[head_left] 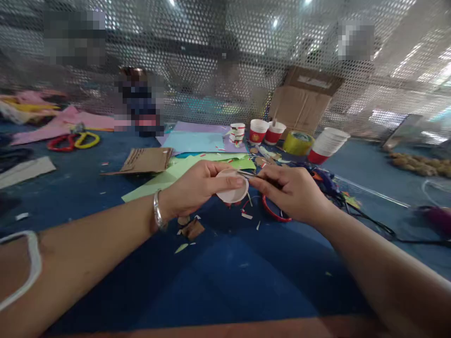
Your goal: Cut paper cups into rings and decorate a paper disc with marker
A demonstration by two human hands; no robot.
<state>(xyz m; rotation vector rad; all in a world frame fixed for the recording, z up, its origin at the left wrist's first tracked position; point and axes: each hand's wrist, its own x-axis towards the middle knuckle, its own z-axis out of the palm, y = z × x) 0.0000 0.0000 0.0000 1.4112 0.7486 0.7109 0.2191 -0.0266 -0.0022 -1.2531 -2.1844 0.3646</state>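
My left hand (195, 188), with a silver bangle at the wrist, is closed on a white paper cup (231, 187) held with its round base facing me. My right hand (291, 192) is closed on red-handled scissors (273, 210), and their blades (248, 174) meet the cup's upper edge. Small red and white paper scraps (246, 216) lie on the blue table (225, 272) under both hands. A brown cardboard scrap (192, 229) sits just below my left wrist.
Green (165, 178), light blue and purple paper sheets lie behind the hands. Red-and-white cups (258, 131), a stack of cups (327, 143) and a yellow tape roll (298, 142) stand further back. A cardboard piece (146, 160) and red and yellow scissors (72, 140) lie at left. A perforated screen closes the back.
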